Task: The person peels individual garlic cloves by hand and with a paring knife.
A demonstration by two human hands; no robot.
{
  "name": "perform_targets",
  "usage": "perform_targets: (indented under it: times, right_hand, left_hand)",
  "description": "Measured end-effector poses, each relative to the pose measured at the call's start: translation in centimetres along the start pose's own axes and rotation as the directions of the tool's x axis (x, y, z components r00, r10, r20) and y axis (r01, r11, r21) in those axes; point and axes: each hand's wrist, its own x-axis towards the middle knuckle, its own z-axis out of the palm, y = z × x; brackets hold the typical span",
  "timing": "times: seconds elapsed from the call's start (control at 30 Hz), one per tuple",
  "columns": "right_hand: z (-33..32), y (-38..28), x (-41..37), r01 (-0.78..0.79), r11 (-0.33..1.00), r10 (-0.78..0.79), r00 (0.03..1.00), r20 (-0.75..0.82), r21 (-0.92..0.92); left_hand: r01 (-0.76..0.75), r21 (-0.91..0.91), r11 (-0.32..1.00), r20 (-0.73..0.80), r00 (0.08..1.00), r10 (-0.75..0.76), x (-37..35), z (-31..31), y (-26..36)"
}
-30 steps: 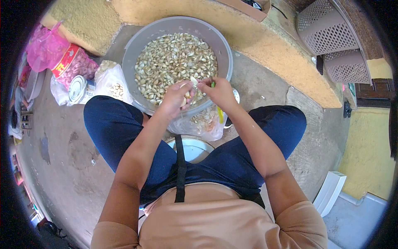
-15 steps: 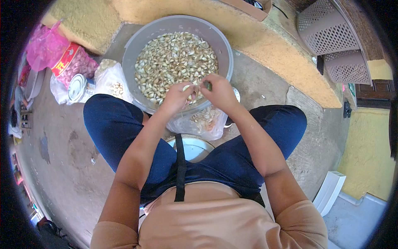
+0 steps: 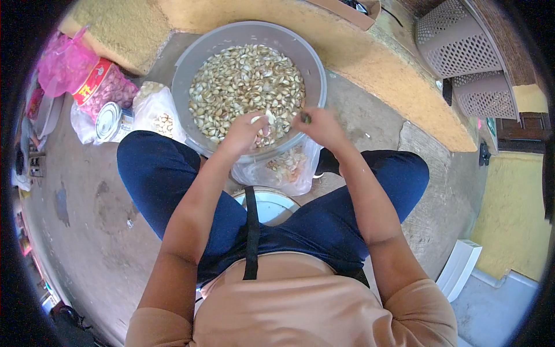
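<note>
A large grey tub (image 3: 312, 69) holds many pale cloves (image 3: 243, 81) that look like garlic. Over its near rim, my left hand (image 3: 247, 134) is closed on a whitish clove (image 3: 258, 120). To the right, beyond a small gap, my right hand (image 3: 321, 125) is closed around a small dark object (image 3: 306, 117), perhaps a knife handle; its blade cannot be made out. Beneath the hands, a clear plastic bag (image 3: 298, 176) with papery skins lies against the tub.
A pink net sack (image 3: 110, 92), a metal can (image 3: 108, 121) and a white bag of cloves (image 3: 151, 113) stand left of the tub. Between my legs is a pale round lid or basin (image 3: 269, 205). A low yellow wall (image 3: 370, 75) runs behind.
My right hand has moved right, away from my left hand, with the dark object still in it. My left hand has stayed nearly in place, still holding the clove.
</note>
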Motion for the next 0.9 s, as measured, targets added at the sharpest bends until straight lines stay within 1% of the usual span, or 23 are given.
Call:
perform_targets:
  times: [0.03, 0.1, 0.13, 0.2, 0.23, 0.3, 0.33, 0.43, 0.5, 0.53, 0.57, 0.63, 0.67, 0.7, 0.73, 0.77, 0.8, 0.87, 0.9]
  right_hand:
    - [0.0, 0.0, -0.3, -0.003, 0.996, 0.015, 0.99, 0.139, -0.092]
    - [3.0, 2.9, -0.7, 0.095, 0.966, -0.007, 0.937, 0.348, -0.239]
    - [4.4, 4.3, -0.9, 0.155, 0.941, -0.004, 0.894, 0.448, -0.301]
    - [5.9, 4.7, -1.3, 0.139, 0.91, 0.101, 0.839, 0.534, -0.39]
    - [6.5, 5.0, -1.4, 0.136, 0.89, 0.155, 0.806, 0.571, -0.434]
    - [7.5, 6.7, -1.3, 0.177, 0.898, 0.12, 0.782, 0.612, -0.402]
    - [8.0, 7.4, -1.1, 0.2, 0.901, 0.1, 0.768, 0.633, -0.385]
    - [9.2, 9.0, -0.8, 0.178, 0.911, 0.108, 0.769, 0.63, -0.373]
    - [8.8, 8.5, -0.7, 0.137, 0.914, 0.154, 0.752, 0.641, -0.381]
    - [8.6, 8.2, -0.6, 0.117, 0.915, 0.177, 0.743, 0.646, -0.385]
    - [8.9, 8.5, -0.6, 0.12, 0.919, 0.145, 0.783, 0.605, -0.375]
    - [9.8, 9.6, -0.8, 0.126, 0.926, 0.082, 0.853, 0.515, -0.356]
    - [9.8, 9.5, -0.9, 0.122, 0.924, 0.09, 0.852, 0.516, -0.363]
    - [9.7, 9.4, -0.9, 0.118, 0.922, 0.097, 0.851, 0.515, -0.369]
    - [9.6, 9.2, -0.9, 0.115, 0.92, 0.104, 0.851, 0.515, -0.376]
    - [9.7, 9.3, -0.9, 0.12, 0.915, 0.107, 0.847, 0.52, -0.384]
    - [9.9, 9.5, -0.8, 0.124, 0.911, 0.111, 0.844, 0.525, -0.393]
    - [10.7, 10.1, -0.8, 0.119, 0.911, 0.111, 0.852, 0.512, -0.396]
    - [11.2, 10.5, -0.7, 0.11, 0.914, 0.107, 0.864, 0.492, -0.391]
  left_hand:
    - [0.033, -0.076, 0.997, 0.01, 0.999, -0.033, -0.1, -0.1, 0.2]
    - [0.102, -0.223, 0.969, 0.037, 0.995, -0.096, -0.5, -0.3, 1.0]
    - [0.097, -0.233, 0.968, 0.037, 0.995, -0.091, -0.4, -0.3, 0.9]
    - [0.088, -0.25, 0.964, 0.037, 0.996, -0.082, -0.4, -0.3, 0.8]
    - [0.093, -0.287, 0.953, 0.036, 0.996, -0.086, -0.3, -0.4, 0.8]
    - [0.1, -0.358, 0.928, 0.031, 0.995, -0.095, -0.3, -0.8, 1.0]
    - [0.08, -0.334, 0.939, -0.012, 0.996, -0.09, -0.3, -1.4, 1.0]
    - [0.041, -0.273, 0.961, -0.139, 0.987, -0.082, 0.2, -3.9, 1.4]
    - [-0.043, -0.189, 0.981, -0.265, 0.964, -0.009, 1.1, -6.7, 0.9]
    - [-0.054, -0.022, 0.998, -0.365, 0.93, 0.042, 0.8, -7.8, 1.5]
    - [-0.046, 0.146, 0.988, -0.451, 0.886, 0.108, 0.6, -9.0, 2.2]
    - [0.051, 0.446, 0.894, -0.475, 0.86, 0.188, 1.6, -13.9, 1.7]
    - [0.061, 0.439, 0.896, -0.526, 0.826, 0.201, 1.5, -16.0, 1.7]
    - [0.171, 0.655, 0.736, -0.534, 0.794, 0.291, 1.5, -18.4, 1.9]
    - [0.227, 0.844, 0.486, -0.454, 0.786, 0.42, 2.6, -22.6, -0.1]
    - [0.233, 0.905, 0.357, -0.371, 0.843, 0.389, 1.5, -23.5, 0.7]
    - [0.318, 0.907, 0.276, -0.397, 0.863, 0.312, 0.9, -24.3, 1.0]
    - [0.453, 0.822, 0.346, -0.536, 0.82, 0.201, 1.7, -28.2, -0.8]
    - [0.517, 0.793, 0.322, -0.581, 0.8, 0.147, 1.7, -29.2, -1.1]
